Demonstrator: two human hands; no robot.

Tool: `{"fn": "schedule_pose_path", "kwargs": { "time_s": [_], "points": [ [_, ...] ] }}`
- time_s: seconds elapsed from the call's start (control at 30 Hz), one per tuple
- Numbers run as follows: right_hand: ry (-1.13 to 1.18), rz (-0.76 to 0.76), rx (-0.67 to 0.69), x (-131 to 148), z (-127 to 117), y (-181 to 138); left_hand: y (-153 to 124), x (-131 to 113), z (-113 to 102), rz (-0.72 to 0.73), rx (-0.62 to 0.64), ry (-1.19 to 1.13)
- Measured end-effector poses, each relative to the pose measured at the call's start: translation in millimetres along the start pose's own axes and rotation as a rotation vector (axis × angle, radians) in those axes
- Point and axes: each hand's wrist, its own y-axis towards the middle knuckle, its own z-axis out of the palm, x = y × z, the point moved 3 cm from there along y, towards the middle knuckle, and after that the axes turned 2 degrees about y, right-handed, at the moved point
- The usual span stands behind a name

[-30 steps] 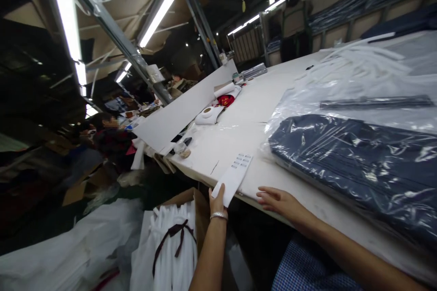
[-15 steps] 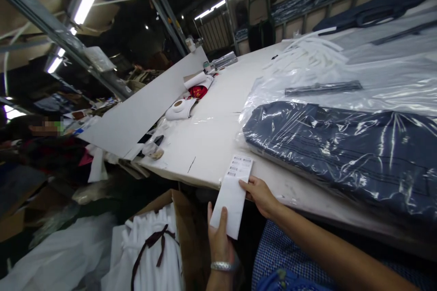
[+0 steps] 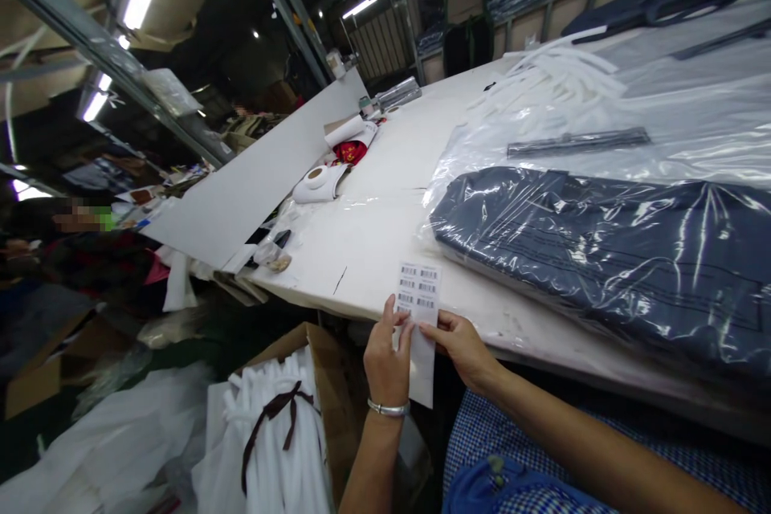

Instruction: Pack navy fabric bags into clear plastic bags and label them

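Observation:
Over the near edge of the table I see a narrow white sheet of barcode stickers (image 3: 425, 361), with the printed labels in its upper part and bare backing below. My right hand (image 3: 463, 347) pinches its right edge between thumb and fingers. My left hand (image 3: 389, 353), with a bracelet at the wrist, is at the left edge, thumb and fingertips closed at the lowest label on that side. Whether a label is lifted there I cannot make out. To the right, a dark blue garment (image 3: 578, 249) lies folded in a clear plastic bag.
A cardboard box (image 3: 337, 409) of white foam tubes (image 3: 283, 442) stands below the table (image 3: 361, 249). Sticker rolls (image 3: 317, 183) lie near a white board (image 3: 259, 185). More white strips (image 3: 560, 80) are at the back right. Two other people are farther off.
My left hand has moved up the sheet from its lower end to the printed labels. The sheet has turned more upright, and my right hand keeps hold of its edge.

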Motion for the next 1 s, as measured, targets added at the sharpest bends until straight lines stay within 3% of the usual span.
{"fn": "schedule_pose_path", "kwargs": {
  "time_s": [0.37,0.7,0.8,1.0],
  "points": [
    [-0.286,-0.188,-0.026,1.3,-9.6,2.0,-1.8,-13.9,-6.5,0.203,-0.011,0.187],
    [-0.238,-0.185,-0.042,2.2,-4.9,0.3,0.6,-17.1,-5.3,0.260,-0.059,0.184],
    [-0.169,-0.145,-0.046,0.7,-1.7,-0.5,0.7,-12.1,-5.0,0.200,-0.040,0.132],
    [-0.057,-0.060,-0.062,1.7,5.3,-1.1,3.8,-1.6,-8.3,-0.201,0.000,-0.115]
  ]
}}
